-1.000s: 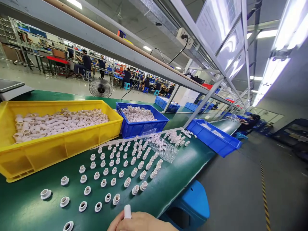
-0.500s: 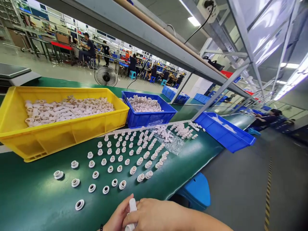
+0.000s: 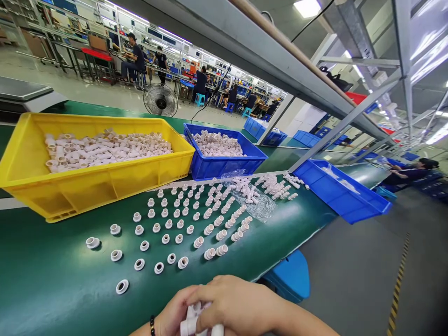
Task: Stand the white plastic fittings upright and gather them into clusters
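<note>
1. White fittings (image 3: 189,325) are clasped between left hand (image 3: 175,310) and curled right hand (image 3: 234,301).
2. Handling this clutch seems the step; freeing one would call for easing the right hand.
3. Beyond, collars (image 3: 115,255) stand in rough rows on the counter (image 3: 66,289).
4. Behind: a filled yellow bin (image 3: 101,193).

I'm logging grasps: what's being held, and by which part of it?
White tubular fittings, clasped between the left hand and right hand; too much is covered to tell by which part.
</note>
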The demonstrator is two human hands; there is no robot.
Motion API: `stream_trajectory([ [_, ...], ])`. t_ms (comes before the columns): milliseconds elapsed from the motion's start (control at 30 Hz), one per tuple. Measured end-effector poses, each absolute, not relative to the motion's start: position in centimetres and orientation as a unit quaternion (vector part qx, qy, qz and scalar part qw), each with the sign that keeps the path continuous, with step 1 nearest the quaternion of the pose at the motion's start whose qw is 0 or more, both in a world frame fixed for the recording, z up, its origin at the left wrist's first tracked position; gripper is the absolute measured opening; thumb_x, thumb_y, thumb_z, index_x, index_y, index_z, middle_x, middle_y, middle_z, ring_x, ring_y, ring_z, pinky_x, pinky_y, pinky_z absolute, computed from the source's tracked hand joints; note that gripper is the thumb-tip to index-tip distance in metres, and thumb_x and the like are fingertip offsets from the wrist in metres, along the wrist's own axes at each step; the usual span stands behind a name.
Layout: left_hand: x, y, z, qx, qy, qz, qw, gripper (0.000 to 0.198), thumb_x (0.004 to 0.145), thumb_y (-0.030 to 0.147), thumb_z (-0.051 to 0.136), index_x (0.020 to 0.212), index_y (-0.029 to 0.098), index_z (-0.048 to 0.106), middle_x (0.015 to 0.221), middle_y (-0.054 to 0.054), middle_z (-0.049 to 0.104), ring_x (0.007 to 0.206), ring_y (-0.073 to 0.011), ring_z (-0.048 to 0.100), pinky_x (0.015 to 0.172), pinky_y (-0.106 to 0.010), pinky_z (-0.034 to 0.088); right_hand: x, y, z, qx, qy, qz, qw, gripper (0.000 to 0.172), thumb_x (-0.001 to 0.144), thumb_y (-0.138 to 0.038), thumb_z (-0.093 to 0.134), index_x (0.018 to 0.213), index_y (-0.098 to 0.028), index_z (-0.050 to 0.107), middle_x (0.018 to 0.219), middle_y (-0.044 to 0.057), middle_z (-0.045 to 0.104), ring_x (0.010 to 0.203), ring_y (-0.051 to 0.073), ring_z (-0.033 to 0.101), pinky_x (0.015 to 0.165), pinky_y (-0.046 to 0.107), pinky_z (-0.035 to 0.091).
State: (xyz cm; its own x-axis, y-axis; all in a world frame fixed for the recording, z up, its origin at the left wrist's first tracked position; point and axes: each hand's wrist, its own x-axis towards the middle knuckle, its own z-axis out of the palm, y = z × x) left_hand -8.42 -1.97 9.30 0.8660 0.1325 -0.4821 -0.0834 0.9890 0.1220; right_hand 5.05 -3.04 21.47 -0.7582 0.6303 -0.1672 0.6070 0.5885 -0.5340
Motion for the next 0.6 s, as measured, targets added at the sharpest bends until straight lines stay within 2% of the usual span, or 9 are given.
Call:
stream_trajectory([
  [67,-8.4,-1.9,9.4,0.080,0.257,0.048,0.962,0.029,0.076,0.033,0.044,0.072,0.008,0.060,0.049,-0.007,0.058,0.046,-0.0167,0.056,0.046,-0.023,0.036,5.7,-2.8,21.2,-0.439,-0.815,0.364,0.105,0.008,0.071,-0.026,0.062,0.075,-0.019,0.059,0.082,0.000,0.059,0.073,0.013,0.054,0.061,0.021,0.038],
  [133,-8.5,-1.7,9.5,0.102,0.253,0.043,0.961,0.028,0.077,0.031,0.043,0.078,0.008,0.059,0.056,-0.008,0.062,0.048,-0.0161,0.057,0.047,-0.022,0.038,6.3,-2.4,20.5,-0.517,-0.692,0.460,0.207,0.021,0.066,-0.030,0.069,0.067,-0.016,0.053,0.063,-0.003,0.053,0.057,0.009,0.048,0.051,0.018,0.035],
  [167,-8.5,-1.6,9.4,0.107,0.245,0.044,0.963,0.028,0.078,0.030,0.043,0.083,0.008,0.059,0.062,-0.010,0.064,0.050,-0.0152,0.058,0.048,-0.022,0.038,6.6,-2.1,20.1,-0.533,-0.623,0.514,0.253,0.028,0.062,-0.033,0.073,0.070,-0.016,0.051,0.059,-0.004,0.049,0.051,0.007,0.043,0.046,0.017,0.032],
  [233,-8.5,-1.3,9.1,0.109,0.234,0.044,0.965,0.031,0.079,0.031,0.042,0.094,0.008,0.057,0.070,-0.011,0.065,0.051,-0.0133,0.058,0.049,-0.020,0.038,7.3,-1.6,19.2,-0.519,-0.501,0.611,0.326,0.037,0.063,-0.038,0.072,0.082,-0.017,0.048,0.061,-0.006,0.047,0.042,0.004,0.037,0.038,0.014,0.027],
  [300,-8.4,-1.2,8.6,0.104,0.234,0.037,0.966,0.036,0.080,0.035,0.041,0.099,0.008,0.055,0.071,-0.012,0.065,0.051,-0.0123,0.057,0.049,-0.019,0.037,7.8,-0.9,18.6,-0.489,-0.442,0.648,0.381,0.036,0.075,-0.044,0.060,0.094,-0.017,0.046,0.071,-0.003,0.048,0.040,0.003,0.037,0.035,0.014,0.027],
  [367,-8.3,-1.2,8.1,0.101,0.234,0.030,0.967,0.039,0.080,0.041,0.042,0.097,0.008,0.056,0.069,-0.012,0.065,0.051,-0.0125,0.057,0.050,-0.019,0.038,8.3,-0.2,18.5,-0.485,-0.444,0.622,0.425,0.035,0.083,-0.046,0.049,0.102,-0.017,0.045,0.081,0.001,0.047,0.046,0.005,0.044,0.038,0.016,0.034],
  [467,-8.2,-1.2,7.5,0.130,0.209,0.042,0.968,0.037,0.078,0.041,0.049,0.093,0.008,0.058,0.072,-0.013,0.066,0.057,-0.0136,0.059,0.056,-0.020,0.039,9.2,1.3,19.4,-0.521,-0.482,0.534,0.459,0.036,0.087,-0.044,0.043,0.114,-0.020,0.041,0.090,0.004,0.046,0.058,0.009,0.050,0.047,0.022,0.044],
  [533,-8.1,-1.1,7.2,0.148,0.199,0.043,0.968,0.034,0.078,0.038,0.053,0.093,0.008,0.058,0.072,-0.012,0.067,0.061,-0.0138,0.059,0.058,-0.020,0.039,9.8,2.5,20.3,-0.547,-0.509,0.478,0.462,0.034,0.089,-0.043,0.039,0.115,-0.022,0.040,0.096,0.006,0.046,0.068,0.012,0.054,0.055,0.025,0.048],
  [600,-8.1,-1.0,7.0,0.140,0.208,0.036,0.967,0.033,0.079,0.037,0.051,0.093,0.008,0.059,0.071,-0.010,0.066,0.060,-0.0133,0.059,0.059,-0.020,0.039,10.4,3.8,21.0,-0.572,-0.552,0.410,0.446,0.030,0.089,-0.041,0.039,0.110,-0.022,0.046,0.100,0.006,0.047,0.083,0.015,0.053,0.068,0.029,0.048],
])
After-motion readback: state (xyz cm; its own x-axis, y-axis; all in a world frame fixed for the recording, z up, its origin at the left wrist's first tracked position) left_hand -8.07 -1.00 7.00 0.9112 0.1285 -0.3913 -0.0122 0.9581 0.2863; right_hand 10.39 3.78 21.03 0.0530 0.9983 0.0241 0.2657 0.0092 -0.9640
